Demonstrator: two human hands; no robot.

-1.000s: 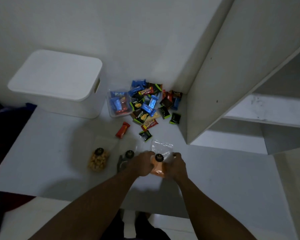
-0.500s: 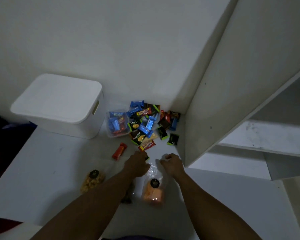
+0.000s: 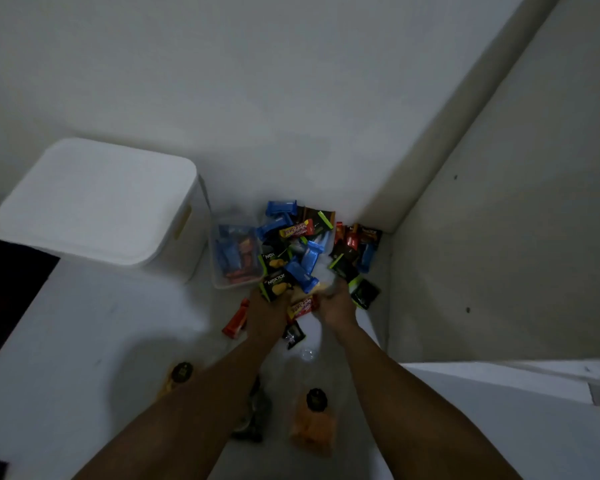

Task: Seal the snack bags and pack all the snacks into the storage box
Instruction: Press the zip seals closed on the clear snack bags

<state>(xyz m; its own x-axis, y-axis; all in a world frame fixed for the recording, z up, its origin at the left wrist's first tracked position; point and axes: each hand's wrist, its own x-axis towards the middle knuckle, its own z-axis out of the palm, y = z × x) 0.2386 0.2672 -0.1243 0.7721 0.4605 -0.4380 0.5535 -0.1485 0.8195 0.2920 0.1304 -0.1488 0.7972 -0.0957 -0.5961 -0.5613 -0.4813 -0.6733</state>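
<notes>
both hands (image 3: 267,315) (image 3: 338,308) at the snack pile (image 3: 302,251) — fingers buried, grip perhaps unclear.

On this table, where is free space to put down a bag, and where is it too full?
Free: the tabletop in front of the white storage box, left of the red bar. Crowded: the snack pile in the corner, where both hands reach.

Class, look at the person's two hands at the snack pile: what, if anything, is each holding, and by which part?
It cannot be told: left hand and right hand lie on the snack pile, fingers hidden among wrappers.
</notes>
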